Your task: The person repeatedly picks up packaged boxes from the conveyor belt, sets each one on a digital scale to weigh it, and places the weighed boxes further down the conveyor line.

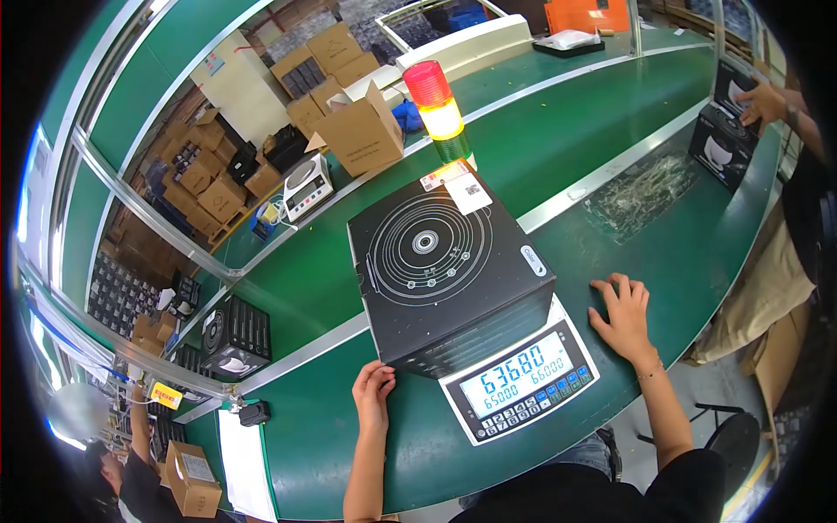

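Observation:
A large black cardboard box (436,292) with white ring graphics on top sits on a white digital weighing scale (466,431), whose lit display reads 63680. A white label with a QR code (472,189) lies at the box's far edge. My left hand (373,392) is at the box's near left corner, fingers curled together; whether they touch the box or hold anything I cannot tell. My right hand (621,321) rests on the green table to the right of the scale, fingers spread and holding nothing.
Behind the box stands a signal tower light (434,100), yellow lit. A second scale (308,187) and an open carton (362,135) are farther back. More black boxes (235,340) stand at left. At right, a co-worker's hand (761,105) touches another black box (724,148).

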Available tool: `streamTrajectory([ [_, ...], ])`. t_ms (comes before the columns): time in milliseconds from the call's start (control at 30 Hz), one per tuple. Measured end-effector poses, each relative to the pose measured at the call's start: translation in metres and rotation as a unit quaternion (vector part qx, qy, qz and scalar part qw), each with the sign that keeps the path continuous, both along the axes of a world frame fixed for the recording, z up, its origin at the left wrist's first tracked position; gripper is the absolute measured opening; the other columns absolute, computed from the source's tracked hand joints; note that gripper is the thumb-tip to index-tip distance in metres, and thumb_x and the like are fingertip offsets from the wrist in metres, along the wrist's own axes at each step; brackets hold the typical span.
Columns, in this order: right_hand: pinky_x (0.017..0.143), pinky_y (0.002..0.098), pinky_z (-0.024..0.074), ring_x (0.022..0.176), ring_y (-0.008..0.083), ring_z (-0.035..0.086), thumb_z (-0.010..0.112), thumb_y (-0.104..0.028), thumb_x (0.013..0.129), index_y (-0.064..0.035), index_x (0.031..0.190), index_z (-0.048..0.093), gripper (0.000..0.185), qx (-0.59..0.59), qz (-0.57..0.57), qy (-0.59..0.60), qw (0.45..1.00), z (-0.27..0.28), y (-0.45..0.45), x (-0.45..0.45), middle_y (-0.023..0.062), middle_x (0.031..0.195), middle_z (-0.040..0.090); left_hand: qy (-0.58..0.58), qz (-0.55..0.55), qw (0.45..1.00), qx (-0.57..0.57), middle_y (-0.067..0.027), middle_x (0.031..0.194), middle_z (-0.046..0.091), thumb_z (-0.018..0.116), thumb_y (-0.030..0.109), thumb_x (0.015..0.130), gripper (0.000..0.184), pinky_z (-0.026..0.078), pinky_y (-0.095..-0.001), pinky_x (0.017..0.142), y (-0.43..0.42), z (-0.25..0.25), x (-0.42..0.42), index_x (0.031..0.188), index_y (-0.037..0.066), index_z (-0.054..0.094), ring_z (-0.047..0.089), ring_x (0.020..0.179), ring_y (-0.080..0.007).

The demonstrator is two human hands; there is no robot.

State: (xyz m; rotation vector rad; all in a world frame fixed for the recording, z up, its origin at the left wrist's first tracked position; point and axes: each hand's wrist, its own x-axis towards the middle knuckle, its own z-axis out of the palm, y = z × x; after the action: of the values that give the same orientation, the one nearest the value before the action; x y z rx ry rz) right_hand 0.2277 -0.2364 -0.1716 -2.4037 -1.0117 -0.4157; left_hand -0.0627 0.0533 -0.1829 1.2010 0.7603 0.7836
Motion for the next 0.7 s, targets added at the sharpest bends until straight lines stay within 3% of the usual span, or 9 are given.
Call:
streamTrajectory([
  [133,0.092,0.0395,0.0264,0.100,0.0267,0.041,0.059,-0.022,0.078,-0.0098,0.113,0.052,0.038,0.060,0.013,0.137,0.989,0.007,0.000,0.003,0.0092,0.107,0.049,0.003,0.000,1.000,-0.006,-0.0040,0.088,0.060,0.051,0.013,0.087,0.016,0.047,-0.0229,0.071,-0.002,0.004,0.002,0.099,0.004,0.056,0.057,0.080,-0.0107],
  [233,0.094,0.0383,0.0281,0.102,0.0237,0.044,0.056,-0.019,0.081,-0.0078,0.118,0.048,0.039,0.187,0.078,0.224,0.953,0.021,0.011,-0.005,0.0091,0.110,0.052,-0.001,-0.033,0.999,0.002,-0.0087,0.110,0.057,0.049,0.017,0.087,0.032,0.044,-0.0295,0.086,-0.004,0.014,0.001,0.115,0.003,0.051,0.054,0.103,-0.0170],
  [333,0.097,0.0383,0.0294,0.108,0.0237,0.045,0.053,-0.016,0.083,-0.0045,0.125,0.041,0.045,0.425,0.207,0.405,0.783,0.058,0.028,-0.027,0.0127,0.118,0.051,-0.042,-0.075,0.989,0.122,-0.0121,0.134,0.041,0.047,0.022,0.087,0.050,0.030,-0.0374,0.102,-0.031,0.064,0.017,0.132,0.002,0.037,0.037,0.126,-0.0237],
  [367,0.099,0.0384,0.0289,0.111,0.0240,0.044,0.051,-0.015,0.084,-0.0028,0.128,0.037,0.048,0.447,0.234,0.362,0.784,0.072,0.036,-0.035,0.0149,0.121,0.048,-0.033,-0.117,0.978,0.172,-0.0144,0.143,0.027,0.045,0.034,0.087,0.065,0.018,-0.0402,0.107,-0.035,0.075,0.019,0.139,0.000,0.024,0.022,0.134,-0.0259],
  [467,0.105,0.0386,0.0218,0.126,0.0283,0.033,0.051,-0.016,0.084,-0.0016,0.137,0.022,0.063,0.442,0.306,0.312,0.783,0.088,0.059,-0.051,0.0200,0.135,0.035,-0.085,-0.187,0.952,0.227,-0.0166,0.140,0.030,0.042,0.047,0.086,0.074,0.019,-0.0407,0.106,-0.061,0.104,0.037,0.137,-0.003,0.023,0.026,0.132,-0.0275],
  [500,0.106,0.0384,0.0201,0.128,0.0289,0.029,0.052,-0.016,0.083,-0.0010,0.138,0.018,0.066,0.416,0.325,0.315,0.789,0.083,0.065,-0.053,0.0203,0.137,0.031,-0.039,-0.242,0.942,0.230,-0.0192,0.138,0.031,0.039,0.058,0.083,0.086,0.022,-0.0418,0.105,-0.064,0.104,0.037,0.137,-0.006,0.020,0.029,0.129,-0.0297],
  [567,0.107,0.0374,0.0151,0.131,0.0286,0.020,0.054,-0.019,0.082,0.0026,0.138,0.011,0.075,0.407,0.306,0.303,0.806,0.083,0.070,-0.069,0.0200,0.140,0.020,-0.011,-0.237,0.932,0.273,-0.0214,0.136,0.033,0.040,0.059,0.081,0.089,0.027,-0.0422,0.102,-0.079,0.110,0.048,0.137,-0.007,0.018,0.034,0.126,-0.0312],
  [667,0.108,0.0364,0.0085,0.132,0.0259,0.014,0.046,-0.029,0.082,0.0053,0.137,0.008,0.075,0.505,0.233,0.336,0.760,0.067,0.058,-0.071,0.0183,0.140,0.016,0.010,-0.299,0.902,0.311,-0.0230,0.136,0.032,0.044,0.055,0.080,0.091,0.027,-0.0386,0.102,-0.086,0.117,0.069,0.138,-0.008,0.012,0.036,0.124,-0.0311],
  [700,0.108,0.0358,0.0099,0.134,0.0245,0.013,0.044,-0.033,0.082,-0.0006,0.140,0.004,0.078,0.608,0.201,0.353,0.682,0.056,0.060,-0.076,0.0137,0.145,0.013,0.011,-0.336,0.881,0.334,-0.0254,0.140,0.026,0.046,0.048,0.080,0.089,0.026,-0.0354,0.103,-0.091,0.127,0.078,0.139,-0.006,0.006,0.033,0.127,-0.0328],
])
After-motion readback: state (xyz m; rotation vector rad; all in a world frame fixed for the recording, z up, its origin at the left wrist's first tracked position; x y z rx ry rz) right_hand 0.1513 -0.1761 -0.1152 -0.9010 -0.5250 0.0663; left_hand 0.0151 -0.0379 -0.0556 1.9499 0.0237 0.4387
